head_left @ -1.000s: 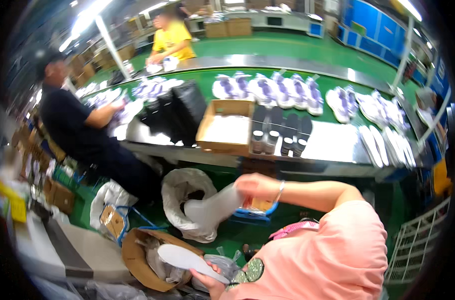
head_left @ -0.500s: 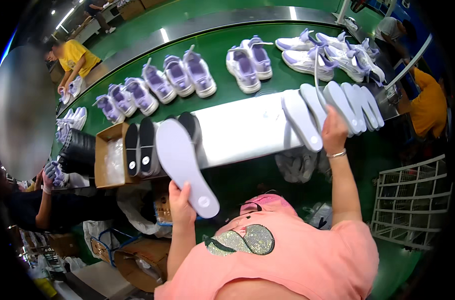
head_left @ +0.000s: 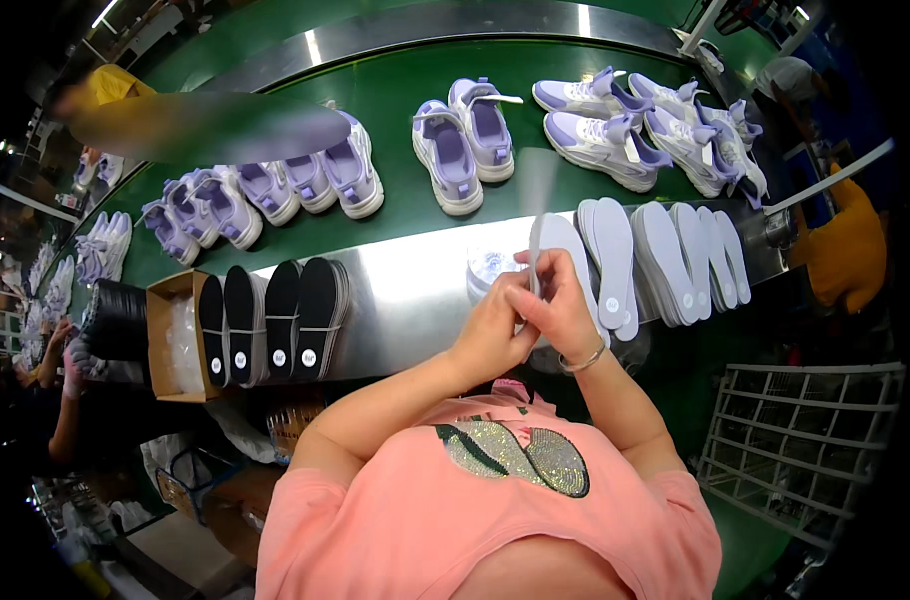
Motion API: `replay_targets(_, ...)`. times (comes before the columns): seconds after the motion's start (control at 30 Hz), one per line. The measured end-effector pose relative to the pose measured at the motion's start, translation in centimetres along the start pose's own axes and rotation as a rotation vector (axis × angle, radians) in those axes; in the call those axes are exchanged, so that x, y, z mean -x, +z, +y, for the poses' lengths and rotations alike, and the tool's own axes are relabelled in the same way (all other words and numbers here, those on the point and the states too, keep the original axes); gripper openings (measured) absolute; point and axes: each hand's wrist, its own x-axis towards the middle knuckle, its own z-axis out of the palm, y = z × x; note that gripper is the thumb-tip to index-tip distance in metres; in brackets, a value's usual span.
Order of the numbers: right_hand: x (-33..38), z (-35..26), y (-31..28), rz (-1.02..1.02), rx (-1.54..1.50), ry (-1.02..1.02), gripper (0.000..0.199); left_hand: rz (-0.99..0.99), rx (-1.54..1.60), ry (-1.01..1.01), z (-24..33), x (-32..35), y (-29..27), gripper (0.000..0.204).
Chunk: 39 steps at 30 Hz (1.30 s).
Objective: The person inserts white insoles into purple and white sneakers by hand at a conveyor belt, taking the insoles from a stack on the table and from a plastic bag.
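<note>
Over the metal shelf my two hands meet around the lower end of a light grey insole (head_left: 540, 195), which stands almost edge-on and is blurred. My left hand (head_left: 497, 322) is closed at its base, the fingertips partly hidden. My right hand (head_left: 563, 305), with a bracelet at the wrist, pinches it between thumb and fingers. Just right of my hands lie stacks of light grey insoles (head_left: 663, 258) with round white labels. Stacks of black insoles (head_left: 320, 315), tied with bands, lie on the shelf's left part.
Pairs of white and lilac sneakers (head_left: 450, 160) stand along the green conveyor belt (head_left: 395, 100) behind the metal shelf (head_left: 405, 290). A cardboard box (head_left: 175, 345) holds clear plastic at the shelf's left end. A white wire rack (head_left: 795, 440) stands at right. Co-workers are at both sides.
My left hand has brought the insole rightward and turned it edge-on. My right hand has left the light insole stacks and joined it. The view has shifted slightly.
</note>
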Motion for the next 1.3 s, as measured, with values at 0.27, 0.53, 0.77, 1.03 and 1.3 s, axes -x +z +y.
replay_targets(0.27,-11.5,-1.8,-0.7,0.001,1.153,-0.326,0.024,0.328,-0.159,-0.203,-13.8,-12.6,-12.5,0.045)
replay_targets(0.53,-21.2,0.1,4.1,-0.488,1.795,-0.302,0.005,0.334,-0.22,-0.275,-19.6,-24.3,-13.4,0.032)
replay_targets(0.77,-27.1,7.1,7.8,-0.21,1.48,-0.206,0.013,0.514,-0.325,-0.311,-18.5,-21.0,-13.1,0.02)
replay_targets(1.03,-25.8,7.8,7.3,-0.303,1.539,-0.251,0.014,0.514,-0.274,-0.436,-17.6,-19.7,-12.5,0.02)
replay_targets(1.3,-22.2,1.7,6.6,-0.486,1.725,-0.088,0.036,0.478,-0.277,-0.394,-21.3,-19.7,-12.4,0.029)
